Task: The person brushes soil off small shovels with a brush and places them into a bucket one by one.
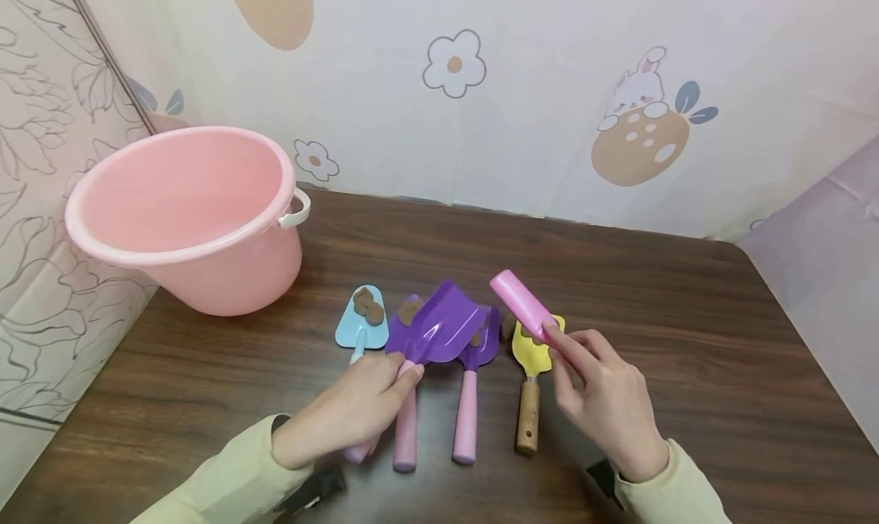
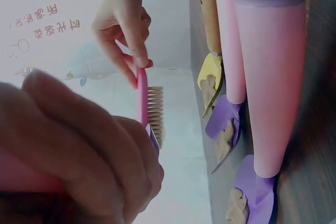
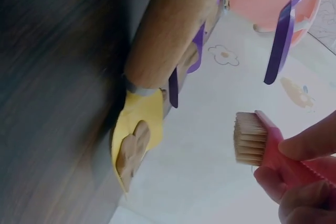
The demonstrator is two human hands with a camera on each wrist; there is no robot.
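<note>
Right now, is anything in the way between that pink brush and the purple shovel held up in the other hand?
Nothing visible: an open gap separates the brush in the right hand from the held-up purple shovel in the left hand. The yellow shovel and another purple shovel lie below, on the table.

A home is suggested but cannot be confirmed: a dark wood-grain table [image 1: 687, 310] is closely enclosed by creased sheeting [image 1: 536, 127] printed with a cartoon rabbit [image 1: 633, 95], and by a side panel [image 1: 41, 181] decorated with line-drawn flowers [image 1: 96, 81].
</note>
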